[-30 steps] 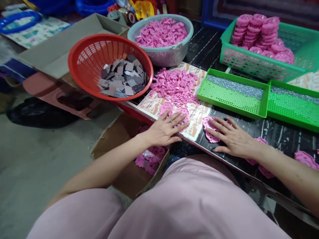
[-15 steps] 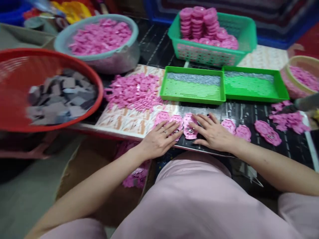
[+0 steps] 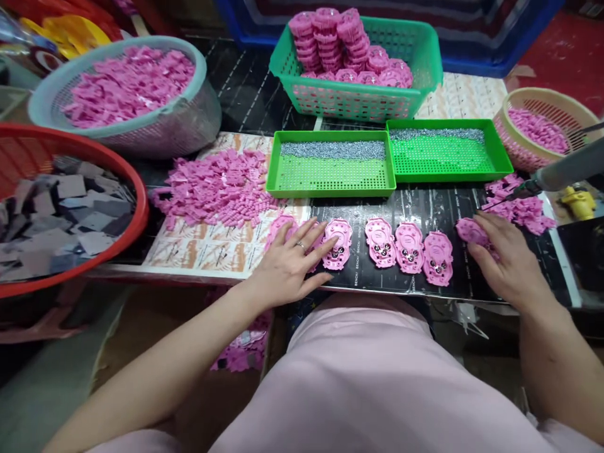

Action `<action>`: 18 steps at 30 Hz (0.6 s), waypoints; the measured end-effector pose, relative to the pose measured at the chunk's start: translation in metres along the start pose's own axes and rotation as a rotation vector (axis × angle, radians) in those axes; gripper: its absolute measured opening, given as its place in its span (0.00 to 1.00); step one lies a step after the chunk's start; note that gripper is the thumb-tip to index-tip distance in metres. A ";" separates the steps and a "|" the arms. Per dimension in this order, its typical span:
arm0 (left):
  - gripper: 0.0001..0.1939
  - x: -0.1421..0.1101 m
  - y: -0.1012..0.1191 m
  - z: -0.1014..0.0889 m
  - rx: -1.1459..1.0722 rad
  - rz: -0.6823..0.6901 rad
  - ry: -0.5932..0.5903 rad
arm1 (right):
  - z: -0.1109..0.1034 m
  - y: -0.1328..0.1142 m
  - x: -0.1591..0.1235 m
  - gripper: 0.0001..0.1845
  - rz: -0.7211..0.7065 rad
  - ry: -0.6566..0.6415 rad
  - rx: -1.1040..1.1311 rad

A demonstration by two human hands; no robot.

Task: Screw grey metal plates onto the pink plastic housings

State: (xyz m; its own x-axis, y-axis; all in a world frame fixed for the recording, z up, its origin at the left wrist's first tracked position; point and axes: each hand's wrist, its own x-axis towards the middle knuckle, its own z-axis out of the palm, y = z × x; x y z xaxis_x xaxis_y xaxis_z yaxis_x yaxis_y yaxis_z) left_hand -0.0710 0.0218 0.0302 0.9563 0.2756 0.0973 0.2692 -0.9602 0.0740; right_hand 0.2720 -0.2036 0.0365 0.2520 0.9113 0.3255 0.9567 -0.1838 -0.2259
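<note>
Several flat pink plastic pieces (image 3: 409, 246) lie in a row on the dark board along the table's near edge. My left hand (image 3: 287, 267) rests flat and open at the left end of the row, fingers over two of the pieces (image 3: 338, 242). My right hand (image 3: 509, 264) lies flat at the right end, its fingertips on another pink piece (image 3: 472, 231). Neither hand grips anything.
Two green trays (image 3: 330, 167) hold grey metal bits. A green basket (image 3: 358, 94) has stacked pink parts. A loose pink pile (image 3: 217, 185), a grey bowl (image 3: 127, 94), a red basket of grey squares (image 3: 61, 207), a beige basket (image 3: 538, 126) and a hanging tool (image 3: 561, 173) surround them.
The view swung right. My right hand slid right from the middle of the row to its right end, uncovering three pieces. My left hand stayed at the left end.
</note>
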 end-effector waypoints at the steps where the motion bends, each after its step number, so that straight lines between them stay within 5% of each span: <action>1: 0.31 0.004 0.001 0.001 0.001 -0.009 -0.025 | 0.003 0.007 -0.011 0.30 0.056 -0.038 -0.004; 7: 0.31 0.018 0.011 0.010 0.048 0.022 -0.109 | 0.023 -0.022 -0.044 0.40 0.067 -0.179 -0.076; 12: 0.28 0.028 0.023 0.014 0.077 0.014 -0.083 | 0.034 -0.050 -0.029 0.38 0.090 -0.161 -0.178; 18: 0.27 0.032 0.022 0.011 0.073 -0.003 -0.049 | 0.037 -0.050 -0.013 0.34 0.104 -0.150 -0.274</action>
State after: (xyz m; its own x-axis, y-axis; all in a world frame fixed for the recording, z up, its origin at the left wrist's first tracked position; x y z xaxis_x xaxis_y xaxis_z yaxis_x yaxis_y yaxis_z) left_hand -0.0330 0.0087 0.0240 0.9594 0.2779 0.0487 0.2781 -0.9605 0.0010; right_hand 0.2154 -0.1931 0.0095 0.3455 0.9227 0.1707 0.9357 -0.3525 0.0114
